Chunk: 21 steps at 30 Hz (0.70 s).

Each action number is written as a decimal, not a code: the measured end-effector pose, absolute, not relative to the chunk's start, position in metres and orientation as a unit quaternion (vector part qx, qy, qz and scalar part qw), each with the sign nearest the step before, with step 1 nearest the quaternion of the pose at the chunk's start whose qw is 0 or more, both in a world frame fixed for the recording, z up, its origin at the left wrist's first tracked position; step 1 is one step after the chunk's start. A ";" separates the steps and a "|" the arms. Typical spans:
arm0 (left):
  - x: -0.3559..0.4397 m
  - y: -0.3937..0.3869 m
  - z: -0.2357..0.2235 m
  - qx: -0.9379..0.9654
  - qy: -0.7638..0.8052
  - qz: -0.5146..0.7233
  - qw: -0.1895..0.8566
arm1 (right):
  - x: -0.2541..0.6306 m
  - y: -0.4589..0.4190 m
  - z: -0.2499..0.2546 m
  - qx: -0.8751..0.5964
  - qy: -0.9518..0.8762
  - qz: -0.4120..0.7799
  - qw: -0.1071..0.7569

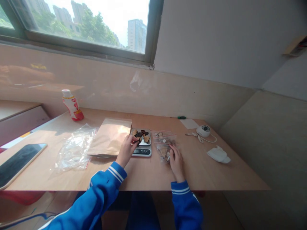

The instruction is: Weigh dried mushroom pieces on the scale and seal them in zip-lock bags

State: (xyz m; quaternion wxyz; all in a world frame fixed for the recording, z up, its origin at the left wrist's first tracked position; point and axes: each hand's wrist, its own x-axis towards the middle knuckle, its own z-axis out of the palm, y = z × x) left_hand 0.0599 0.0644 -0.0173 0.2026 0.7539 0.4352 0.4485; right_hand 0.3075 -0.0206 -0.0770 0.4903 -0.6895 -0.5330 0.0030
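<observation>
A small white kitchen scale (145, 151) with a lit display stands at the middle of the table. On its pan sits a heap of dried pieces (146, 138), some tan and some dark brown, of a kind I cannot make out. My left hand (125, 151) reaches over the scale's left side, its fingertips pinched on a dark dried piece (137, 141) at the heap's edge. To the right of the scale lie clear zip bags (164, 151) with brownish dried pieces and small white packets inside. My right hand (177, 162) rests on their right edge, fingers apart.
Left of the scale lie a brown kraft paper pouch (110, 135) and crumpled clear plastic bags (74, 148). Farther left are a phone (20, 163) and a red-white bottle (73, 106). On the right are a white corded device (203, 131), a crumpled tissue (218, 154) and a green marker (181, 117).
</observation>
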 end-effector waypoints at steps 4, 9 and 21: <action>0.083 0.082 -0.024 0.769 0.441 0.429 0.173 | 0.308 -0.019 -0.080 -0.685 -0.535 0.007 0.494; 0.096 0.094 -0.024 0.808 0.448 0.370 0.096 | 0.309 -0.018 -0.081 -0.683 -0.537 0.005 0.495; 0.087 0.078 -0.016 0.797 0.511 0.321 -0.023 | 0.307 -0.019 -0.079 -0.686 -0.531 0.014 0.498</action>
